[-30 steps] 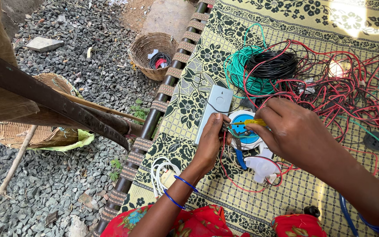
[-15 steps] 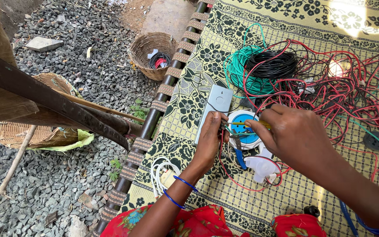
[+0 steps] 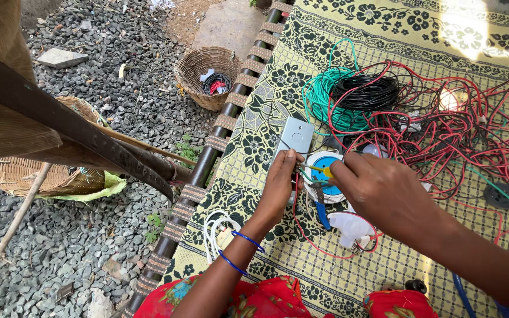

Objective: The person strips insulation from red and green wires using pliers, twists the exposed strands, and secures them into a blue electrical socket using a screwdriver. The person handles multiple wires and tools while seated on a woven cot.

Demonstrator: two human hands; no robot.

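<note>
A round blue-and-white fitting (image 3: 323, 175) is seen lying on the yellow patterned mat (image 3: 384, 35), just beside a grey rectangular switch box (image 3: 294, 136) and near a white plastic part (image 3: 349, 227); the left hand (image 3: 279, 187) is pressed against the fitting's near edge with fingers curled, seemingly pinching a thin wire, though the exact grip is partly hidden; the right hand (image 3: 384, 197) is closed around a small yellow-handled tool (image 3: 319, 171), probably a screwdriver, whose tip is laid across the fitting; the fitting is judged light, rigid and smooth, likely to slide on the weave unless steadied at its rim, and its plastic may crack if forced; the wires are judged thin, springy and apt to snag; a tangle of red wire (image 3: 460, 132), a black coil (image 3: 365, 93) and a green coil (image 3: 325, 97) are spread beyond the hands; a white cable (image 3: 214, 231) is looped near the wooden frame (image 3: 207, 159); a woven basket (image 3: 206, 75) is set on grey gravel (image 3: 60, 247)
</note>
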